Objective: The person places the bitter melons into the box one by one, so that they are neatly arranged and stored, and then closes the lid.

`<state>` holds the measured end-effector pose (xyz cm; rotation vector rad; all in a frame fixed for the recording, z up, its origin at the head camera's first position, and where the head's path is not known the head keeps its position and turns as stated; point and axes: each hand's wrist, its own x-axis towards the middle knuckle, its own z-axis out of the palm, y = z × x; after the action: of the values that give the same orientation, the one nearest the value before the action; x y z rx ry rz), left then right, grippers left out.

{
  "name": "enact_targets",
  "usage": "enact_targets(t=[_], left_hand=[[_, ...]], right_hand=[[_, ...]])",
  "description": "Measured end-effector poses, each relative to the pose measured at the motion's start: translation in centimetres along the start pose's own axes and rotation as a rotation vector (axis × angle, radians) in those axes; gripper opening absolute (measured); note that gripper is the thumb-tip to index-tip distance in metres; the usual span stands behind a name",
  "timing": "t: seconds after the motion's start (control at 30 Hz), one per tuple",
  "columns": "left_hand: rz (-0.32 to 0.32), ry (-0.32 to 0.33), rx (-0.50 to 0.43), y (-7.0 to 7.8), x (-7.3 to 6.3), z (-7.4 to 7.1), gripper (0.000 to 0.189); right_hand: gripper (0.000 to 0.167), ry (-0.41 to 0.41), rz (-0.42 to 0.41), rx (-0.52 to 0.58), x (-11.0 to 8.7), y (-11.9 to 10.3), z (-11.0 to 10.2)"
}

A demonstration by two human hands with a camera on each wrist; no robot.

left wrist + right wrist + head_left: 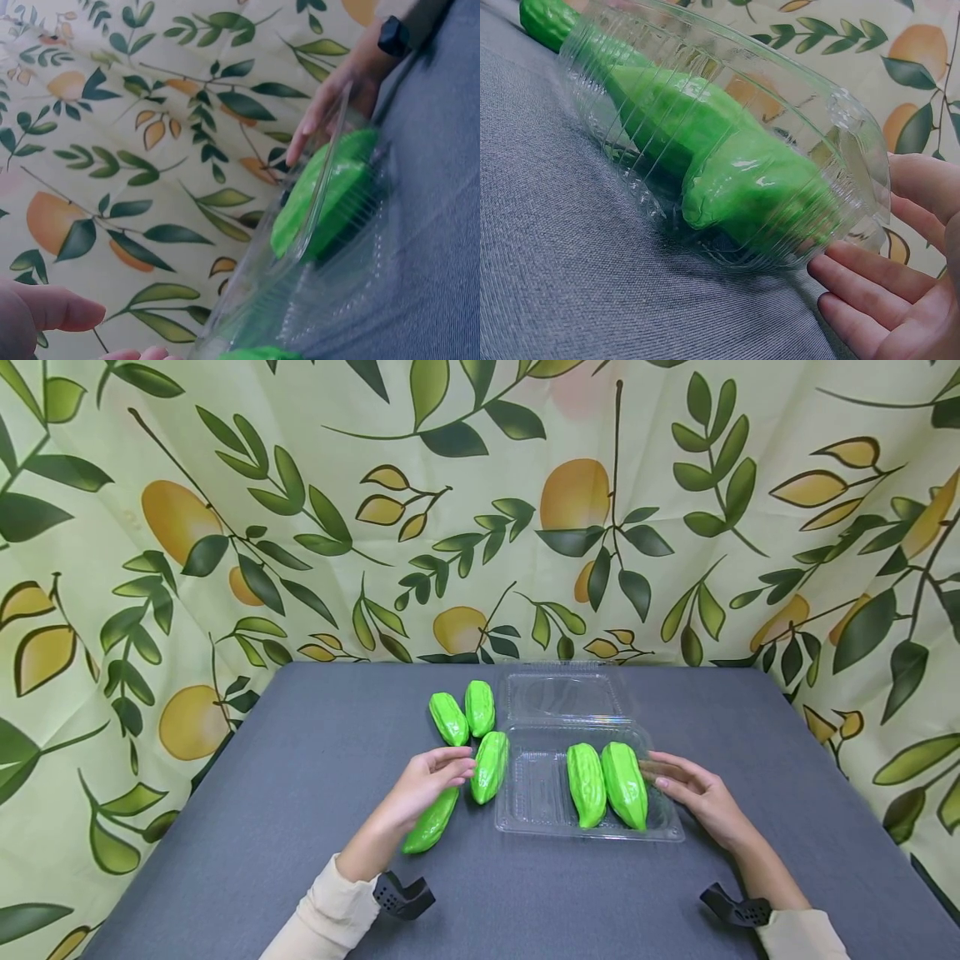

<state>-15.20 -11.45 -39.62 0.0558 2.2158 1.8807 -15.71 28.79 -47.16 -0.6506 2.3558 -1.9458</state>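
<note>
In the head view my left hand (435, 777), fingers loosely bent, hovers over a green ridged bitter melon (431, 824). Its fingertips are right beside a second bitter melon (491, 768), and nothing sits between thumb and fingers in the left wrist view. A clear plastic clamshell container (525, 822) lies with its lid (562, 693) folded back. Two bitter melons lie side by side in its right half, one (587, 785) left of the other (626, 787). With fingers fairly straight, my right hand (693, 793) touches the container's right side; the right wrist view shows fingertips (829, 270) against the ribbed wall.
Two more bitter melons, one (448, 719) beside the other (480, 708), lie behind my left hand, left of the lid. Everything rests on a grey cloth-covered table (315, 735). A leaf-and-fruit patterned curtain (300, 568) rises behind its far edge and along the sides.
</note>
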Motion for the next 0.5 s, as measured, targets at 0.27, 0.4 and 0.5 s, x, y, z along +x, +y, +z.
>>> enact_targets(t=[0.27, 0.4, 0.5], left_hand=[[-0.007, 0.085, 0.017, -0.4, 0.0, -1.2, 0.036], [-0.017, 0.110, 0.036, -0.6, 0.0, -2.0, 0.035], [-0.019, 0.121, 0.054, -0.7, 0.0, -2.5, 0.035]], right_hand=[[0.041, -0.003, -0.012, 0.004, 0.0, -0.1, 0.1], [0.041, -0.010, -0.029, 0.026, 0.0, -0.1, 0.1], [0.041, -0.015, -0.036, 0.034, 0.0, -0.1, 0.1]])
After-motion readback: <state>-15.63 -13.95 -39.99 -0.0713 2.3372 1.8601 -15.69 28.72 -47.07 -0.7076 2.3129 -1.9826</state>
